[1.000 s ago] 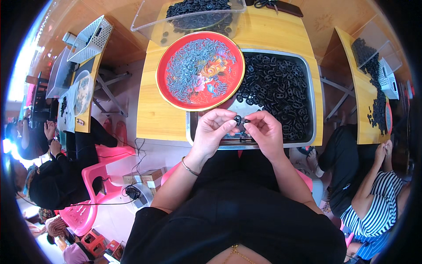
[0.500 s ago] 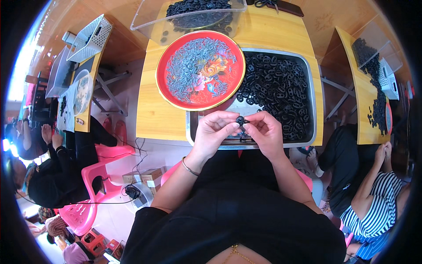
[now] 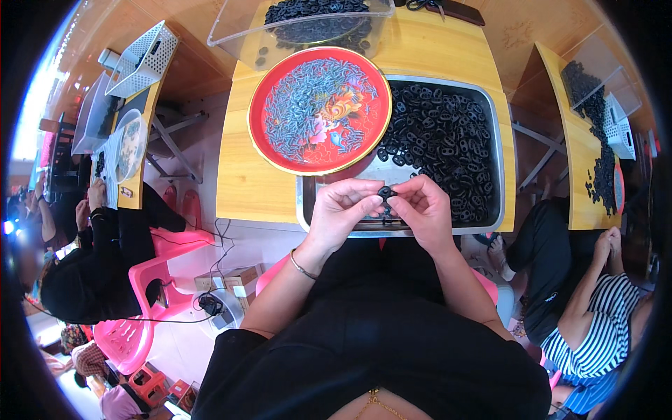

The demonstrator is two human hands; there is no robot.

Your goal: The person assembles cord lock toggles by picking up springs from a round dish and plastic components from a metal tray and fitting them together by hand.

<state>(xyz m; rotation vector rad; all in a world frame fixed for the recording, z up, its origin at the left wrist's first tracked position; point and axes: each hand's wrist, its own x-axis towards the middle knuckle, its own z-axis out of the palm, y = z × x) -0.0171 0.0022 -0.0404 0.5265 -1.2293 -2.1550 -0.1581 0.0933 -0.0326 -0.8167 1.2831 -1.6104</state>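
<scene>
At a yellow table (image 3: pixel 255 199), the left hand (image 3: pixel 341 213) and right hand (image 3: pixel 425 213) pinch a black part (image 3: pixel 386 192) between fingertips, over the near side of a tray (image 3: pixel 393 171). Black pieces (image 3: pixel 448 140) lie inside it; a red plate (image 3: pixel 260 115) overlaps its corner, a clear bin (image 3: pixel 241 42) beyond.

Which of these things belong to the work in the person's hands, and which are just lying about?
Seemingly in use:
small black piece, pinched by left hand and right hand
metal tray of black pieces
red tray of small grey pieces

Apparently lying about:
scissors
dark flat case
cardboard box
</scene>
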